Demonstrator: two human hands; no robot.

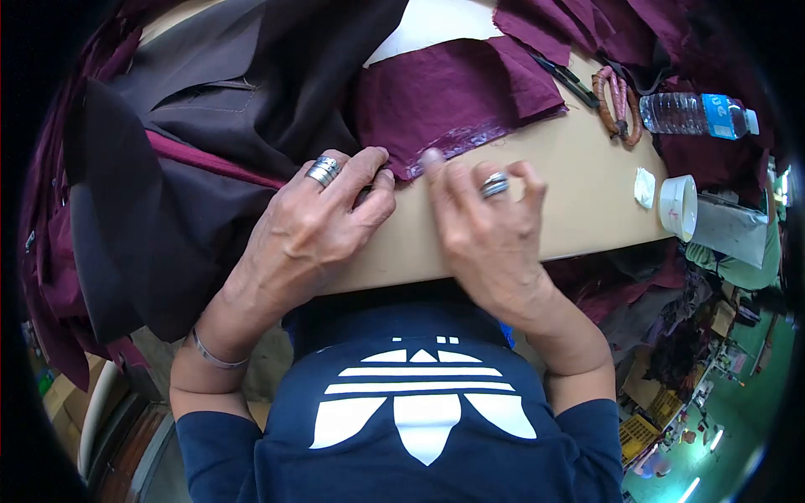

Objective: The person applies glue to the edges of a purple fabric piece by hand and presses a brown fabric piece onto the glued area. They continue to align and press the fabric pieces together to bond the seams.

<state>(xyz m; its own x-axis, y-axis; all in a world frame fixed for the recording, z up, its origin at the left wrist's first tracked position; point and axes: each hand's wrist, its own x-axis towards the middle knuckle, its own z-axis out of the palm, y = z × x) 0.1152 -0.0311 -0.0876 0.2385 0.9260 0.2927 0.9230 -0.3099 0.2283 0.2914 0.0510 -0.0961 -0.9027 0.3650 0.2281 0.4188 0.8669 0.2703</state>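
Observation:
A maroon fabric piece [444, 92] lies on the tan table [579, 193], with whitish smears along its lower edge. At that piece's lower left corner, my left hand [319, 210] has thumb and fingertips pinched together on the cloth edge. My right hand [490, 222] touches the smeared edge with a fingertip; its fingers are curled and slightly blurred, and whether they hold anything is hidden. Dark fabric [218, 168] with a maroon strip [210, 159] spreads left of my left hand.
To the right are a water bottle [692, 115], a beaded loop [602, 96], a dark pen-like tool [574, 84], a white scrap [644, 187] and a small white tub [677, 208]. More maroon cloth [558, 25] lies at the back. A person [650, 463] shows far off, lower right.

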